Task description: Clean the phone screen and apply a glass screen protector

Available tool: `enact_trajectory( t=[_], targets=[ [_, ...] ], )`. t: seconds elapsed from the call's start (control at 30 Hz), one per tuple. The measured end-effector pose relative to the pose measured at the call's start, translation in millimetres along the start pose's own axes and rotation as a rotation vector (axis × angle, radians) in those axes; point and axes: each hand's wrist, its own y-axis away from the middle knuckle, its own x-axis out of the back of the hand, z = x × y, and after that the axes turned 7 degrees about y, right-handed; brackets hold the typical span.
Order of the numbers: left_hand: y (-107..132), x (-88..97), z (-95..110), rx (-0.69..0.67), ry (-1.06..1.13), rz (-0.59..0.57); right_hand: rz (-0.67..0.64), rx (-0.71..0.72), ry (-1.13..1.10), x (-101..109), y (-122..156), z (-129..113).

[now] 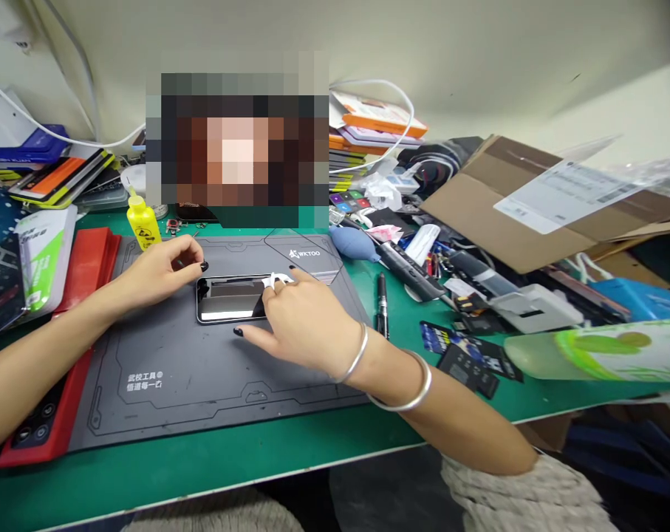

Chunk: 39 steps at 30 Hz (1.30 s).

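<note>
A smartphone (pixel 232 298) with a dark, glossy screen lies flat on the grey work mat (pixel 213 384). My right hand (pixel 301 314) is over the phone's right part, its fingers pressing a crumpled white tissue (pixel 278 279) onto the screen. The thumb of that hand stretches out below the phone's near edge. By the phone's upper left corner hovers my left hand (pixel 160 270), thumb and index finger curled together in a loose pinch. Nothing shows between these fingertips. The phone's right end is hidden by my right hand.
A yellow dispenser bottle (pixel 143 223) stands behind my left hand. Red phone-like object (pixel 85 273) lies along the mat's left side. To the right are a black pen (pixel 382 303), a blue air blower (pixel 354 244), a cardboard box (pixel 479 199) and a pale green bottle (pixel 589 351).
</note>
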Motion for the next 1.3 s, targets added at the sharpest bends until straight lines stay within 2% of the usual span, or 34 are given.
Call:
enact_trajectory(
  t=[0.17, 0.37, 0.7, 0.9, 1.0, 1.1, 1.2, 1.3],
  targets=[
    [0, -0.3, 2, -0.003, 0.0, 0.004, 0.011, -0.005, 0.027, -2, 0, 0],
    [0, -0.7, 0, -0.004, 0.005, -0.001, 0.034, 0.122, 0.024, 0, 12, -14],
    [-1, -0.4, -2, -0.012, -0.004, -0.001, 0.069, 0.161, -0.022, -5, 7, -10],
    [-1, -1.3, -1, -0.02, 0.012, 0.004, 0.035, 0.097, 0.015, -4, 6, -9],
    [-1, -1.4, -2, -0.024, 0.012, -0.004, 0.03, 0.17, 0.025, -6, 9, -14],
    [-1, -1.4, -2, -0.031, -0.003, 0.002, 0.086, 0.25, 0.005, -9, 8, -15],
    [-2, -1.2, -2, -0.028, -0.01, 0.01, 0.094, 0.188, -0.002, -9, 4, -11],
    [-1, -0.9, -1, -0.022, -0.004, 0.006, 0.033, 0.113, 0.025, -7, 6, -10]
  ],
)
